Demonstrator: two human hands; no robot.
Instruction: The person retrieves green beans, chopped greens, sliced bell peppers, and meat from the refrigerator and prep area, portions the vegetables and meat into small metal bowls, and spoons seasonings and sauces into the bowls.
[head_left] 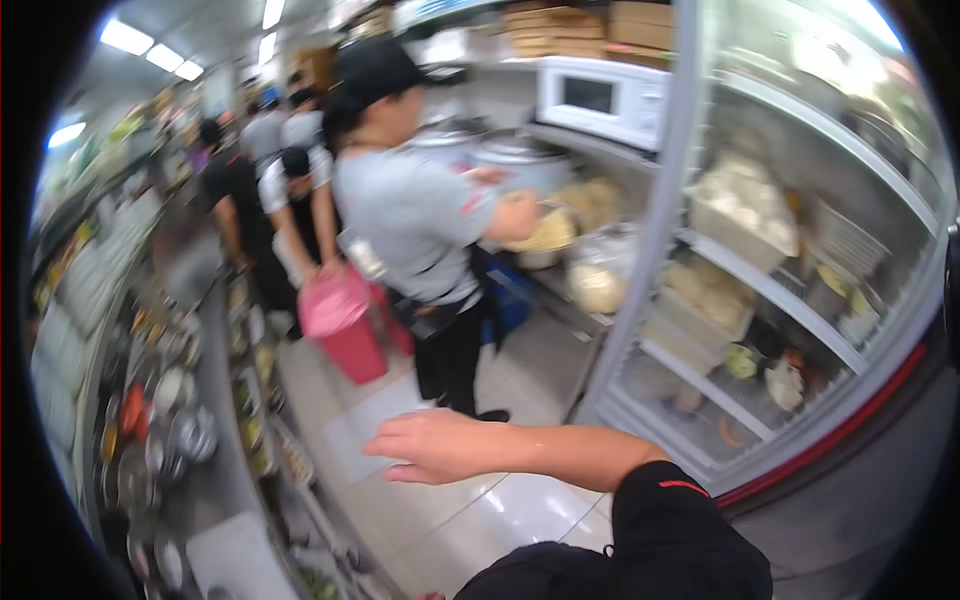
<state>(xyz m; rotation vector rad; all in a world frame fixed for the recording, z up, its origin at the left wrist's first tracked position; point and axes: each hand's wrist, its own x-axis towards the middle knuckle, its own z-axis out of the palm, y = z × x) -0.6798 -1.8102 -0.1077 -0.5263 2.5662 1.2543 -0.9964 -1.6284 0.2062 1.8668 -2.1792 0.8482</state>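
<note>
My right hand (435,447) reaches across in front of me, below the middle of the view. Its fingers are stretched out to the left and nothing is in them. It hangs over the tiled floor (520,510), touching nothing. A black sleeve (690,530) covers my upper arm. Only a tiny skin-coloured patch shows at the bottom edge, perhaps part of my left hand (432,596); its fingers are hidden. Just past my right hand stands a person in a grey shirt (410,225) and black cap, with their hands at a bowl of pale yellow food (550,232).
A glass-door fridge (640,290) with food tubs rises on the right. A white microwave (605,100) sits on a shelf. Another person bends over a pink bin (350,335) in the aisle. Along the left runs a steel counter (225,450) crowded with pots and containers.
</note>
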